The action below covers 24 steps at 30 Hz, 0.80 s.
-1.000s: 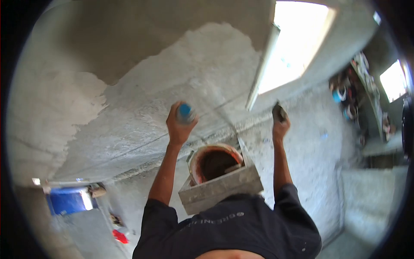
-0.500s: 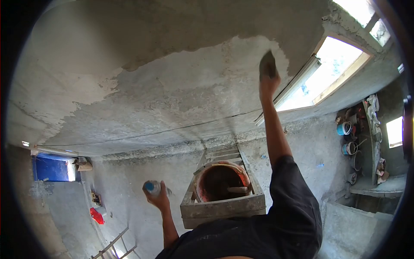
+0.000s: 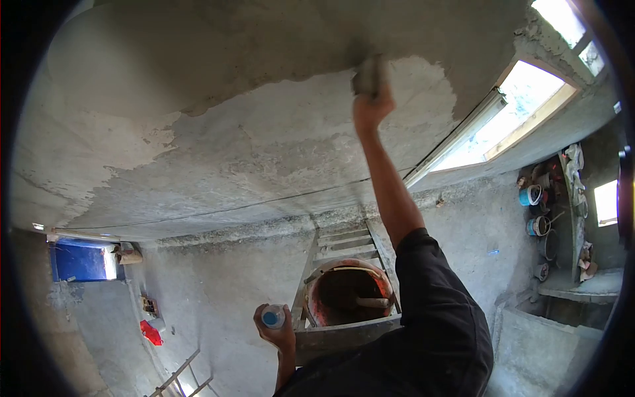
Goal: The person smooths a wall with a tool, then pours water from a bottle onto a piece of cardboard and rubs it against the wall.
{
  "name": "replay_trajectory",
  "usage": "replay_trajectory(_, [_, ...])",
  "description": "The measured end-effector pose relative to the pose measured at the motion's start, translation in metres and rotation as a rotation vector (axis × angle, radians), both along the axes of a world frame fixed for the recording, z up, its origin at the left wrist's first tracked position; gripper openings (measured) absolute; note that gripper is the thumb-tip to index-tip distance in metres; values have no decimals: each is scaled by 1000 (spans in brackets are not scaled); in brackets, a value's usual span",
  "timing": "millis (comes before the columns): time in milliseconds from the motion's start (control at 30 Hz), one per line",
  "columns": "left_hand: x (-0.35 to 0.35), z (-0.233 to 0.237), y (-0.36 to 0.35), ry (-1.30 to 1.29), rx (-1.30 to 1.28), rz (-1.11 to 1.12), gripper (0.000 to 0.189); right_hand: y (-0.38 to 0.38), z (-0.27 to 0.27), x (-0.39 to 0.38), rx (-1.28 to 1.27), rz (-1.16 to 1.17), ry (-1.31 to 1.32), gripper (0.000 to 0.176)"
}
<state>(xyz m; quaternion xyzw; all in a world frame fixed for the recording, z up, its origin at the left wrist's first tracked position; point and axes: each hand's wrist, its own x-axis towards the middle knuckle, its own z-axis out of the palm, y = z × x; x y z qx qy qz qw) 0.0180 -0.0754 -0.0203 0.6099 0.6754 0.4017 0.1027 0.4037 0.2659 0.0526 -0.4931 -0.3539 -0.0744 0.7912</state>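
Observation:
Raised against the wall, my right hand is closed on a trowel, blurred by motion, at the lower edge of the darker wet plaster. My left hand is wrapped round a clear plastic bottle with a blue cap, held low beside the bucket. The round bucket has reddish inner walls and dark contents, with a handled tool lying in it. It rests on top of a wooden ladder.
A window opening with a wooden frame is at the upper right. Several buckets stand by a shelf at the far right. A blue panel, a red object and another ladder are on the left. A thin cable crosses the wall.
My right hand and the trowel have moved left along the plaster edge. My left hand, with the bottle, has moved right and down, closer to the bucket. The view has shifted slightly.

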Motion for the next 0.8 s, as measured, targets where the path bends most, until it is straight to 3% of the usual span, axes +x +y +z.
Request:
replay_trajectory(67, [2,0,0,18,-12,10,49,3,26,30,129,-212,-63,66])
replay_trajectory(100, [4,1,0,48,-8,-24,50,16,25,36,122,-208,-64,66])
replay_trajectory(167, [4,3,1,83,-3,-60,51,36,23,42,131,-336,-360,68])
replay_trajectory(300, [8,3,2,96,-38,-85,50,30,-17,18,-73,-270,-628,71])
replay_trajectory(367, [7,4,1,82,-50,-78,50,11,-38,13,-206,-99,-754,75])
replay_trajectory(400, [7,3,3,90,-43,-83,50,0,-40,15,-205,-102,-765,75])
replay_trajectory(467, [8,1,3,85,-44,-78,49,-25,-36,18,-269,-42,-438,75])
replay_trajectory(533, [6,0,3,138,-39,-93,50,-25,-12,30,-195,-81,-353,74])
replay_trajectory(600, [5,0,2,141,-46,-91,50,-16,22,44,-53,-280,-462,71])
replay_trajectory(633, [5,0,3,139,-46,-90,50,-8,29,49,-54,-281,-459,71])
replay_trajectory(700, [5,0,3,145,-41,-89,50,8,36,57,-69,-292,-828,68])
replay_trajectory(800, [5,3,2,164,-53,-91,50,11,7,72,-131,-208,-872,67])
